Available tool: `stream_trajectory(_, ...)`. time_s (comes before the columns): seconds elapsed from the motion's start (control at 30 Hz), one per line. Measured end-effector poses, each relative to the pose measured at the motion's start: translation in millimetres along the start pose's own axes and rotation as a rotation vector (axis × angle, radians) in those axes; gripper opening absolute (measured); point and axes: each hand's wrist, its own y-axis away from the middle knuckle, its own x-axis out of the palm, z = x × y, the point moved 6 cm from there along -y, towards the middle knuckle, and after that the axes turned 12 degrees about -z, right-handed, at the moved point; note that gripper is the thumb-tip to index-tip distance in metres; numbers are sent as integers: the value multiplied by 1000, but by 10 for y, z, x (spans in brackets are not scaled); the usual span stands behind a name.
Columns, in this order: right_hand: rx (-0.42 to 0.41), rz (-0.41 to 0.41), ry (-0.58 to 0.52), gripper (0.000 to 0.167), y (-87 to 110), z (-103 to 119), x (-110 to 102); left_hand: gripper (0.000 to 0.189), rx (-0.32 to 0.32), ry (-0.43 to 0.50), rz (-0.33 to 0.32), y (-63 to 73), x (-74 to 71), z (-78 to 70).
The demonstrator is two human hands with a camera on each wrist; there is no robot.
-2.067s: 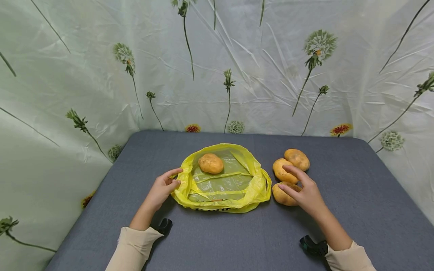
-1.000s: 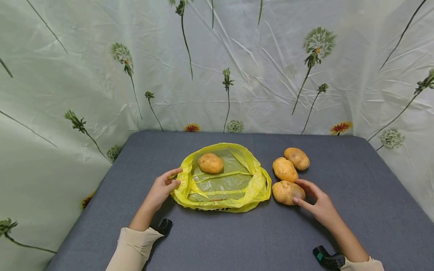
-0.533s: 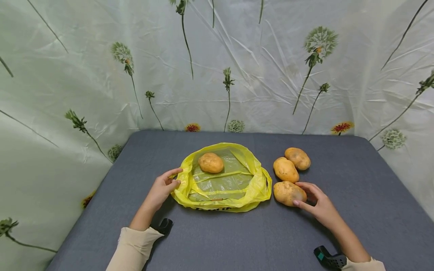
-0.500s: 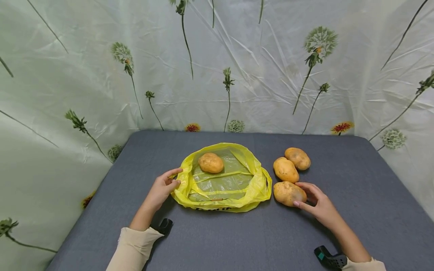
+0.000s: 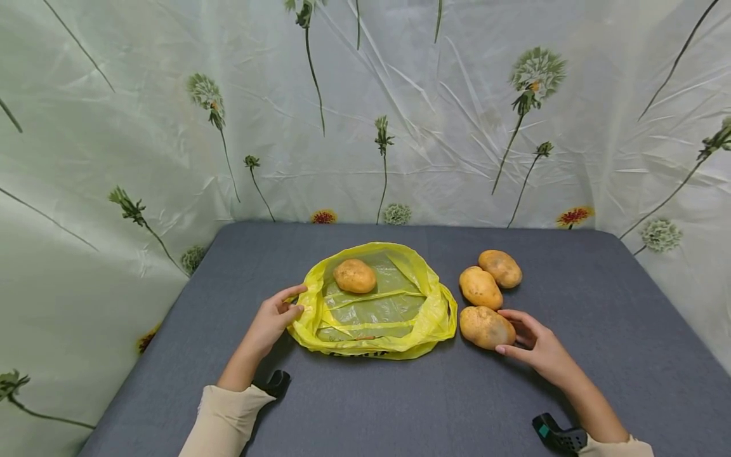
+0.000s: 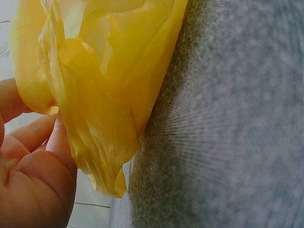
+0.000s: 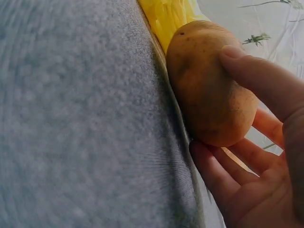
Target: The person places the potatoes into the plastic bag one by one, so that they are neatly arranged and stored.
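Note:
A yellow plastic bag (image 5: 425, 330) lies spread on the table with its mouth facing up, and one potato (image 5: 355, 276) rests inside. My left hand (image 5: 273, 322) pinches the bag's left rim between thumb and fingers; the left wrist view shows the thin folds hanging beside the thumb. Right of the bag, my right hand (image 5: 539, 349) holds the right end of the nearest potato (image 5: 485, 327), thumb on the near side and fingers round the far side. That potato still sits on the table. In the right wrist view the thumb lies against its skin.
Two more potatoes, one in the middle (image 5: 480, 286) and one at the back (image 5: 500, 268), lie just behind the held one. A grey cloth covers the table (image 5: 365, 406). A flower-printed sheet (image 5: 365, 127) hangs behind and at the sides.
My right hand has come down from above the potatoes and shifted right, taking hold of the nearest potato's right end. That potato has turned slightly. The left hand and bag stay put.

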Motion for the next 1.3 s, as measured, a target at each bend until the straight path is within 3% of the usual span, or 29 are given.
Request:
stream_trajectory(0.67, -63, -264, 72, 59, -26, 188, -59, 39, 3, 2, 1, 14, 9, -6)
stream_trajectory(1.3, -108, -304, 117, 64, -147, 396, 78, 39, 3, 1, 5, 1, 7, -8)
